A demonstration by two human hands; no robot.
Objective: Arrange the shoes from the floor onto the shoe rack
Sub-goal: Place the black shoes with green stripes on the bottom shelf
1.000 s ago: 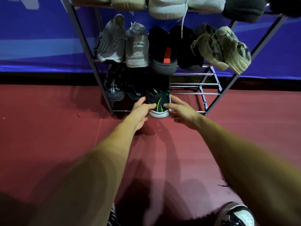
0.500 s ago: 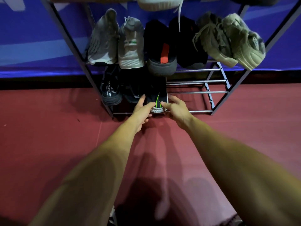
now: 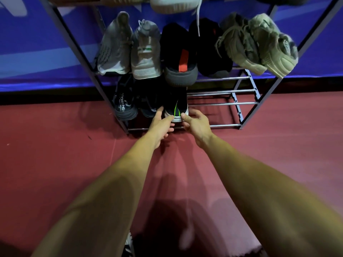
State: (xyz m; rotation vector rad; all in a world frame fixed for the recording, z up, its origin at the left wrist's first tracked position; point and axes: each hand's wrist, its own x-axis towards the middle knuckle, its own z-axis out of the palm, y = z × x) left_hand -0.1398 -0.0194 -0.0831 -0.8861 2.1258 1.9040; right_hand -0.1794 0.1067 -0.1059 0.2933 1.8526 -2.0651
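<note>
A black shoe with a green stripe and white sole [image 3: 176, 109] lies heel toward me on the bottom tier of the metal shoe rack [image 3: 222, 103]. It is the third shoe from the left. My left hand [image 3: 161, 125] holds its heel from the left, thumb on the sole. My right hand [image 3: 197, 124] holds it from the right, thumb on the heel and fingers loosely spread. Two other black shoes [image 3: 124, 104] sit to its left on the same tier.
The middle tier carries a grey pair [image 3: 130, 51], a black pair with a red tab [image 3: 181, 58] and a beige pair [image 3: 258, 47] hanging over the right end. A white shoe [image 3: 172, 5] sits on the tier above. Bare bars fill the bottom tier's right half. The red floor runs back to a blue wall.
Both hands have pushed the green-striped shoe further back onto the bottom tier. My view has come closer to the rack.
</note>
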